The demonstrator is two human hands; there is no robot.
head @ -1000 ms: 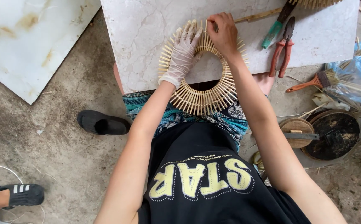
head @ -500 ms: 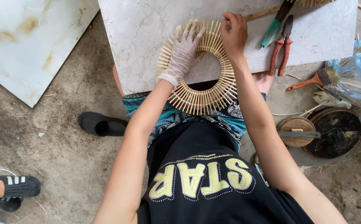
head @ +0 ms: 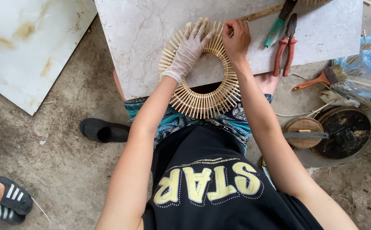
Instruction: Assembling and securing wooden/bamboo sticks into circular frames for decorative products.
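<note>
Both hands rest on the bamboo ring (head: 202, 100): gloved left hand (head: 190, 51) flat, fingers spread. Right hand (head: 235, 39) seems pinched on a slat, its fingertips hidden.

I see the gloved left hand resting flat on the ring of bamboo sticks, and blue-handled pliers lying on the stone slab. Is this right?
Not quite: the head view shows the pliers have red handles, not blue. The gloved left hand does rest flat on the ring of bamboo sticks, and the pliers lie on the stone slab.

Under the left hand (head: 190, 50) (in a whitish glove) lies a pale straw-coloured ring of sticks (head: 202, 100) on the cream, grey-veined marble counter (head: 143, 38). Just right of the bare right hand (head: 235, 39): red-handled pliers (head: 285, 49), a green-handled tool (head: 275, 30).
</note>
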